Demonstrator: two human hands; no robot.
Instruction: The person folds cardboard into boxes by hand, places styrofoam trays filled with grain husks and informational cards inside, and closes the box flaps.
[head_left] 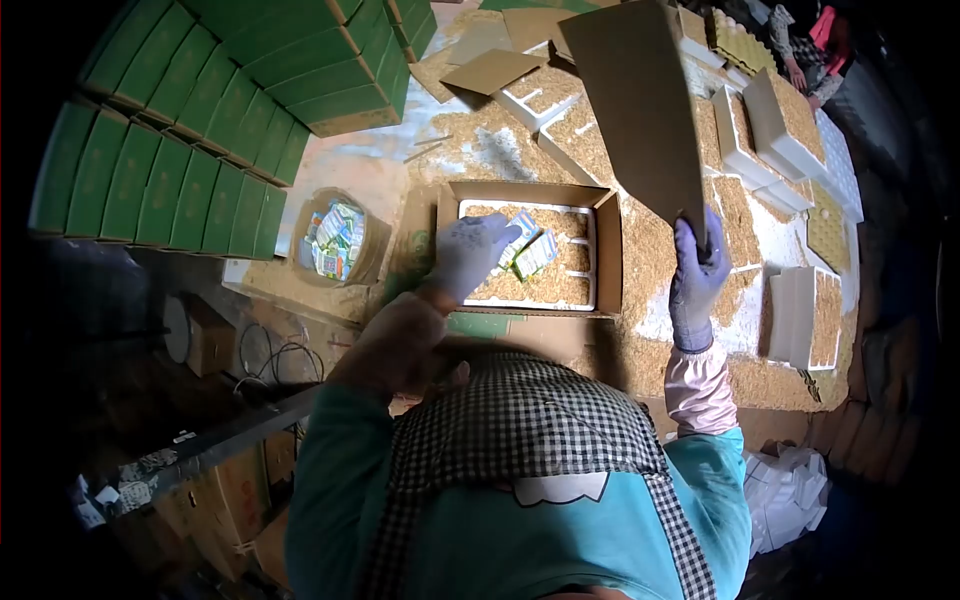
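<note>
An open cardboard box [609, 240] stands in front of me. It holds a white foam tray [592, 285] filled with brown, crumbly shavings. Small printed packets [536, 257], blue, white and green, lie on the shavings. My left hand [468, 256], in a pale glove, reaches over the box's left side, its fingers closed at the edge of a packet; the thumb is hidden. Off to the right of the box, my gloved right hand [697, 280] grips a brown cardboard sheet [640, 110] by its lower corner, holding it raised above the table.
A round tub [376, 245] of printed packets sits left of the box. Green cartons [200, 160] are stacked at the left. Foam trays [790, 125] of shavings and yellow egg trays [826, 228] crowd the right. Loose cardboard [492, 71] lies at the back. Another person [815, 50] is at the far right.
</note>
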